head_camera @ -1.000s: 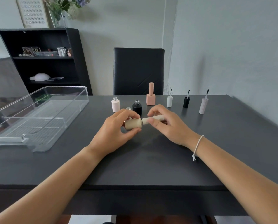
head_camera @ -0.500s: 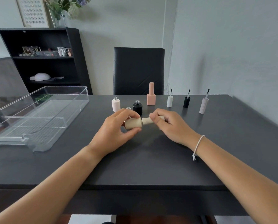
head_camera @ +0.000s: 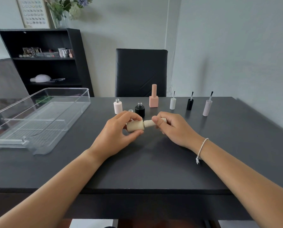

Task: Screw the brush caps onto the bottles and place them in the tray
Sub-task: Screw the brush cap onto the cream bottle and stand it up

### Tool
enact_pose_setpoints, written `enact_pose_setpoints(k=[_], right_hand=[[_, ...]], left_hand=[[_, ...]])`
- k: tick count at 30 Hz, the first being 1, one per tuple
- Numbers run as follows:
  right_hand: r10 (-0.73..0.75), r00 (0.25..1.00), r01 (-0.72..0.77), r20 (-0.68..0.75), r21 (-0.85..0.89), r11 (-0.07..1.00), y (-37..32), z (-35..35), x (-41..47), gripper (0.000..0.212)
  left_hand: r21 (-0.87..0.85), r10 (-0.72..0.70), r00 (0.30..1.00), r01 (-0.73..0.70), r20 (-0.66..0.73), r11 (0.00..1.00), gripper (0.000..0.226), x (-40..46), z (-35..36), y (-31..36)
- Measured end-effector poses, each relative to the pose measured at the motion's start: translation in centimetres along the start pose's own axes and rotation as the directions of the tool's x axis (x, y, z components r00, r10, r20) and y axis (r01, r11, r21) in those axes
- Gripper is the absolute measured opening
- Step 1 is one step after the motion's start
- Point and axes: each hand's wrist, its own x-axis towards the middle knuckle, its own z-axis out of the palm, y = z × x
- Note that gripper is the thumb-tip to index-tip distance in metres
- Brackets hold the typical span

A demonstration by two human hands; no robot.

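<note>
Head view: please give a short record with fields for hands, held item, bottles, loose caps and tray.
left hand: grips beige bottle, held sideways
right hand: pinches beige cap at the bottle's neck
capped bottle: peach bottle, standing
open bottles: pink, black, one more behind the left hand
loose caps: white, black, lilac, brushes up
tray: clear, no bottles inside
</note>
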Motion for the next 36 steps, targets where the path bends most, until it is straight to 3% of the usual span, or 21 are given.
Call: enact_pose_setpoints(k=[5,11,17,19,22,27,34,36], right_hand=[[-0.057,0.998,0.055,0.032,0.042,0.998,0.21,-0.09,-0.17,0.010],[-0.058,0.998,0.058,-0.004,-0.019,0.998,0.11,-0.08,-0.10,0.010],[-0.008,1.000,0.008,-0.020,-0.012,1.000,-0.17,-0.03,-0.06,0.046],[-0.018,1.000,0.018,-0.006,0.018,1.000,-0.31,-0.08,-0.15,0.042],[-0.062,0.998,0.062,0.014,0.003,0.998,-0.04,-0.19,-0.20,0.015],[-0.088,0.996,0.087,-0.010,-0.020,0.996,0.03,-0.22,-0.12,0.005],[-0.042,0.998,0.041,-0.053,-0.009,0.999,-0.11,-0.13,0.00,0.031],[-0.052,0.997,0.053,-0.054,0.012,0.999,-0.26,-0.15,-0.05,0.030]], left_hand=[[-0.007,-0.002,1.000,0.002,-0.003,1.000,0.030,-0.03,0.04,0.10],[-0.006,-0.005,1.000,0.005,0.002,1.000,0.031,-0.05,-0.07,0.07],[-0.012,0.005,1.000,-0.005,0.004,1.000,0.031,-0.04,-0.04,0.11],[-0.014,0.011,1.000,-0.011,0.000,1.000,0.031,-0.03,-0.04,0.14],[-0.019,0.010,1.000,-0.010,-0.011,1.000,0.032,-0.01,-0.02,0.17],[-0.027,-0.001,1.000,0.001,-0.018,1.000,0.031,0.00,-0.07,0.19],[-0.046,-0.020,0.999,0.018,-0.035,0.999,0.028,0.01,-0.08,0.26],[-0.052,-0.023,0.999,0.021,-0.041,0.998,0.028,0.03,-0.08,0.28]])
